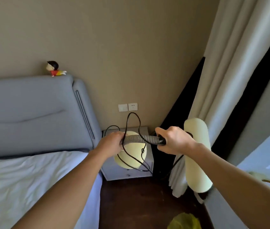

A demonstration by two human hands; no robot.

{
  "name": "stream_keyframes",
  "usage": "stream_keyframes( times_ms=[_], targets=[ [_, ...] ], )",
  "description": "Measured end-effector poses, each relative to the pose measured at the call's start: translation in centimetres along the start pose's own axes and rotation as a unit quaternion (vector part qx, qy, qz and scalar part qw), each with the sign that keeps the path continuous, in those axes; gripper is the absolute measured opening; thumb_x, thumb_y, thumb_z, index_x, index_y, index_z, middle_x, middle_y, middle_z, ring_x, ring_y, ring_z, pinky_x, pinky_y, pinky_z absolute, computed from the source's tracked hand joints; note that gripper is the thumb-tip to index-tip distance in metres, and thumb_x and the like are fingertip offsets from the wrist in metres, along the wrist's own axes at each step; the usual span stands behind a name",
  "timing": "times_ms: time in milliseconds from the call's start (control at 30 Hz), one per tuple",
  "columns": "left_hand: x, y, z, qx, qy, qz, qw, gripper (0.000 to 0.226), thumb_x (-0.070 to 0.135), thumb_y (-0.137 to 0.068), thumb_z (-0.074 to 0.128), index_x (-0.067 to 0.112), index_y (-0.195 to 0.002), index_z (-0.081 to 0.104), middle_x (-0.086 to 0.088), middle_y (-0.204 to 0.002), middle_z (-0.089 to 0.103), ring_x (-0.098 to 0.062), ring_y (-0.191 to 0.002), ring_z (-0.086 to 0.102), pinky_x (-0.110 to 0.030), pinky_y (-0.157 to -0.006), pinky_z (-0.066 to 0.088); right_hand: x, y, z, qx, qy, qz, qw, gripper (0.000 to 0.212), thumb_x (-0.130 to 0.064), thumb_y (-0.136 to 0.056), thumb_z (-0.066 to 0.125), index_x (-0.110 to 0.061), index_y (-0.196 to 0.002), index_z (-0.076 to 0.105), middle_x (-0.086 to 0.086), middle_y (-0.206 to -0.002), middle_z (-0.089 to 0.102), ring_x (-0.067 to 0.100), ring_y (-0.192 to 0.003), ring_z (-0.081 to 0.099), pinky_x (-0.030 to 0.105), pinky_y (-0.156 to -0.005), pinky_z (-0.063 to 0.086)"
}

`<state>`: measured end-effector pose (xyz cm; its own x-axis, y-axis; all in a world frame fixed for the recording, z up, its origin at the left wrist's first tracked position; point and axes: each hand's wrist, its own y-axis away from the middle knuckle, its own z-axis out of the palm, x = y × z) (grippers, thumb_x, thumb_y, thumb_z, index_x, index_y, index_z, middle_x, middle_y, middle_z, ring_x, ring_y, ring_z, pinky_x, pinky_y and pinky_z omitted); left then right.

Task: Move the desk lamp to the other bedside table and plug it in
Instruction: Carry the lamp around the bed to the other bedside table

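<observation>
With our left hand [112, 141] and right hand [172, 140] closed round the lamp [131, 156] neck, we lower it level onto the worktop [149, 156], keeping the cord [133, 123] clear.

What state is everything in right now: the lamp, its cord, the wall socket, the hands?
Desk lamp: held in the air above the bedside table, not set down.
Cord: loose, looping, not plugged in.
Wall socket: empty.
Left hand: closed on the lamp's neck.
Right hand: closed on the neck's other end.
Curtain: drawn aside.
</observation>
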<state>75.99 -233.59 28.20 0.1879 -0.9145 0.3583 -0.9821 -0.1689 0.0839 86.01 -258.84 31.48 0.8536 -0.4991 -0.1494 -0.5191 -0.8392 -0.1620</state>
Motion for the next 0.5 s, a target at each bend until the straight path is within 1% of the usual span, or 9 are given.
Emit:
stream_keyframes(
  times_ms=[67, 133, 200, 267, 300, 367, 433, 467, 500],
  targets=[
    [-1.6, -3.7, -0.2, 0.005, -0.015, -0.012, 1.0, 0.023, 0.019, -0.084, 0.068, 0.02, -0.106, 0.064, -0.003, -0.106, 0.063, -0.026, -0.095, 0.064, -0.039, -0.077, 0.054, 1.8, -3.9, 1.1, -0.011, 0.002, 0.002, 1.0, 0.03, -0.027, -0.073, 0.068, -0.014, -0.093, 0.05, 0.0, -0.055, 0.045, 0.033, -0.053, 0.05, 0.029, -0.05, 0.034],
    [-3.7, -7.3, -0.1, -0.006, -0.027, -0.022, 0.999, 0.02, 0.026, -0.083, 0.072, 0.016, -0.098, 0.063, -0.003, -0.104, 0.057, -0.026, -0.091, 0.062, -0.04, -0.075, 0.053, 2.9, -7.6, 2.4, -0.018, 0.004, 0.014, 1.0, 0.028, -0.027, -0.076, 0.066, -0.015, -0.095, 0.05, 0.001, -0.058, 0.046, 0.033, -0.056, 0.051, 0.029, -0.052, 0.033],
    [-6.4, -10.9, 0.3, -0.029, -0.009, -0.04, 0.999, 0.021, 0.031, -0.078, 0.075, 0.02, -0.093, 0.064, -0.003, -0.099, 0.063, -0.027, -0.088, 0.065, -0.041, -0.073, 0.055, 3.6, -10.8, 3.9, -0.029, 0.004, 0.039, 0.999, 0.027, -0.029, -0.079, 0.063, -0.015, -0.098, 0.049, 0.001, -0.061, 0.047, 0.033, -0.061, 0.052, 0.029, -0.054, 0.033],
    [-9.1, -14.4, 1.1, -0.06, 0.028, -0.059, 0.996, 0.026, 0.031, -0.077, 0.075, 0.028, -0.102, 0.068, -0.001, -0.098, 0.072, -0.025, -0.091, 0.068, -0.038, -0.077, 0.056, 3.9, -13.8, 5.6, -0.039, 0.003, 0.073, 0.997, 0.028, -0.031, -0.081, 0.062, -0.015, -0.101, 0.049, 0.001, -0.064, 0.047, 0.034, -0.067, 0.057, 0.029, -0.056, 0.034],
    [-10.7, -16.4, 1.4, -0.079, 0.057, -0.067, 0.993, 0.03, 0.029, -0.079, 0.074, 0.03, -0.109, 0.068, -0.001, -0.099, 0.074, -0.023, -0.092, 0.069, -0.037, -0.08, 0.056, 4.1, -15.6, 6.9, -0.042, 0.004, 0.092, 0.995, 0.03, -0.032, -0.082, 0.062, -0.015, -0.102, 0.05, 0.002, -0.066, 0.047, 0.034, -0.069, 0.058, 0.029, -0.057, 0.035],
    [-13.7, -20.2, 2.3, -0.11, 0.125, -0.079, 0.983, 0.029, 0.018, -0.087, 0.065, 0.026, -0.114, 0.067, -0.005, -0.095, 0.074, -0.024, -0.089, 0.067, -0.039, -0.085, 0.055, 4.4, -19.2, 9.2, -0.048, 0.01, 0.126, 0.991, 0.031, -0.033, -0.082, 0.062, -0.014, -0.104, 0.05, 0.003, -0.068, 0.049, 0.034, -0.071, 0.059, 0.03, -0.058, 0.036],
    [-16.3, -23.0, 2.9, -0.131, 0.222, -0.096, 0.961, 0.03, 0.0, -0.091, 0.054, 0.022, -0.106, 0.067, -0.009, -0.084, 0.069, -0.024, -0.082, 0.063, -0.04, -0.087, 0.054, 4.5, -22.5, 11.3, -0.068, 0.011, 0.161, 0.985, 0.032, -0.033, -0.083, 0.061, -0.015, -0.107, 0.05, 0.007, -0.072, 0.057, 0.033, -0.072, 0.06, 0.031, -0.059, 0.042],
    [-17.3, -24.0, 3.0, -0.134, 0.261, -0.101, 0.951, 0.032, -0.005, -0.092, 0.051, 0.022, -0.097, 0.066, -0.011, -0.085, 0.067, -0.024, -0.081, 0.061, -0.035, -0.083, 0.054, 4.6, -24.0, 12.2, -0.078, 0.01, 0.176, 0.981, 0.032, -0.033, -0.082, 0.06, -0.016, -0.107, 0.05, 0.008, -0.076, 0.062, 0.033, -0.074, 0.061, 0.032, -0.061, 0.046],
    [-18.2, -25.2, 2.9, -0.143, 0.279, -0.105, 0.944, 0.033, -0.006, -0.094, 0.05, 0.023, -0.089, 0.063, -0.012, -0.09, 0.065, -0.022, -0.078, 0.059, -0.025, -0.075, 0.053, 4.7, -25.6, 13.3, -0.085, 0.01, 0.189, 0.978, 0.031, -0.033, -0.082, 0.06, -0.016, -0.107, 0.051, 0.009, -0.08, 0.065, 0.034, -0.077, 0.063, 0.033, -0.063, 0.049]
  ],
)
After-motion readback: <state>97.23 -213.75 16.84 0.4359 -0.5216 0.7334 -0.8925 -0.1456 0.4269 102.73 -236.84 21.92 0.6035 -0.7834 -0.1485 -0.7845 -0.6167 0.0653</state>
